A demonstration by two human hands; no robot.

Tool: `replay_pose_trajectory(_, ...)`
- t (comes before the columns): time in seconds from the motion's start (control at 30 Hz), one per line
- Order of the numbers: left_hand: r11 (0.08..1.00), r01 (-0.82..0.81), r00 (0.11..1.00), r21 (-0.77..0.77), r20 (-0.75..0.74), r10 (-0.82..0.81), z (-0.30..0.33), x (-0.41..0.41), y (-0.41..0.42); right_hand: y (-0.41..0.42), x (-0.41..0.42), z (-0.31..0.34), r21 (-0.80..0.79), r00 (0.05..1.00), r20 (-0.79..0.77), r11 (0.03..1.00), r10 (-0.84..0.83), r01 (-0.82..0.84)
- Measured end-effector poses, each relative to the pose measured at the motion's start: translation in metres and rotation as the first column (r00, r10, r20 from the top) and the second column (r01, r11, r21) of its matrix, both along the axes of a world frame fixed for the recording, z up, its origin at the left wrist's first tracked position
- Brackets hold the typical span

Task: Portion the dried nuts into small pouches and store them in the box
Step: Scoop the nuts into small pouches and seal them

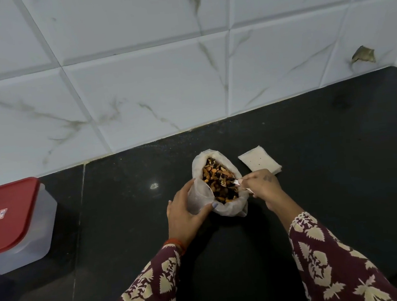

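An open clear plastic bag (232, 207) of mixed dried nuts (217, 180) stands on the black counter (317, 161). My left hand (185, 216) grips a small translucent pouch (197, 195) held open against the bag's left side. My right hand (263, 185) holds a spoon (235, 182) whose tip is dipped into the nuts. A stack of flat empty white pouches (259, 160) lies just right of the bag. The storage box (15, 225), translucent with a red lid on, sits at the far left.
A white marble-look tiled wall (158, 68) runs close behind the bag. A chipped spot (363, 54) marks the tile at the right. Patterned maroon sleeves cover both forearms near the counter's front.
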State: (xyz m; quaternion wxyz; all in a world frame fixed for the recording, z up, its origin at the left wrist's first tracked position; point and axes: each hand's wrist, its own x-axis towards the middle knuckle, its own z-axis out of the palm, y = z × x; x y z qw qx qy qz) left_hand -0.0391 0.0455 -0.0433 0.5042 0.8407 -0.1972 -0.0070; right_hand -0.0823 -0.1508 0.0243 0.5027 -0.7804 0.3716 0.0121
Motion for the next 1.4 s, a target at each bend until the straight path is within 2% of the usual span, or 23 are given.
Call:
replay_pose_trajectory(0.13, 0.999, 0.033, 0.999, 0.028, -0.010, -0.033, 0.014, 0.006, -0.007, 0.002, -0.010, 0.010, 0.092, 0.996, 0.083, 0.995, -0.031, 0.023)
replay_pose_trajectory(0.27, 0.996, 0.080, 0.995, 0.044, -0.060, -0.077, 0.023, 0.012, -0.011, 0.010, -0.013, 0.021, 0.126, 0.975, 0.221, 0.992, -0.005, -0.023)
replay_pose_trajectory(0.33, 0.996, 0.087, 0.993, 0.028, -0.085, -0.084, 0.024, 0.013, -0.014, 0.016, -0.013, 0.025, 0.052, 0.957, 0.284, 0.996, 0.059, -0.077)
replay_pose_trajectory(0.4, 0.997, 0.073, 0.992, 0.002, -0.102, -0.072, 0.025, 0.014, -0.015, 0.023, -0.013, 0.025, -0.209, 0.935, 0.280, 0.964, 0.218, -0.162)
replay_pose_trajectory(0.43, 0.998, 0.066, 0.992, -0.008, -0.105, -0.067, 0.025, 0.014, -0.016, 0.026, -0.013, 0.023, -0.387, 0.918, 0.246, 0.900, 0.312, -0.203)
replay_pose_trajectory(0.5, 0.998, 0.064, 0.992, -0.024, -0.109, -0.066, 0.026, 0.013, -0.015, 0.033, -0.013, 0.018, -0.702, 0.874, 0.165, 0.677, 0.456, -0.221)
replay_pose_trajectory(0.57, 0.997, 0.070, 0.991, -0.034, -0.114, -0.074, 0.028, 0.011, -0.013, 0.037, -0.012, 0.012, -0.859, 0.828, 0.136, 0.481, 0.545, -0.175)
replay_pose_trajectory(0.63, 0.996, 0.077, 0.990, -0.042, -0.117, -0.081, 0.030, 0.009, -0.013, 0.038, -0.011, 0.007, -0.911, 0.798, 0.166, 0.401, 0.579, -0.102)
replay_pose_trajectory(0.7, 0.996, 0.072, 0.990, -0.053, -0.119, -0.078, 0.031, 0.008, -0.014, 0.037, -0.010, 0.004, -0.918, 0.777, 0.215, 0.395, 0.592, -0.047)
replay_pose_trajectory(0.87, 0.995, 0.068, 0.988, -0.071, -0.130, -0.077, 0.031, 0.007, -0.017, 0.039, -0.010, 0.002, -0.930, 0.754, 0.221, 0.366, 0.619, -0.028)
replay_pose_trajectory(1.03, 1.000, 0.024, 0.992, 0.018, -0.123, -0.022, 0.021, 0.009, -0.022, 0.043, -0.009, -0.003, -0.930, 0.746, 0.228, 0.367, 0.626, -0.024)
replay_pose_trajectory(1.4, 0.999, 0.031, 0.992, -0.032, -0.123, -0.035, 0.024, 0.012, -0.024, 0.038, -0.015, -0.004, -0.902, 0.751, 0.280, 0.432, 0.599, -0.009)
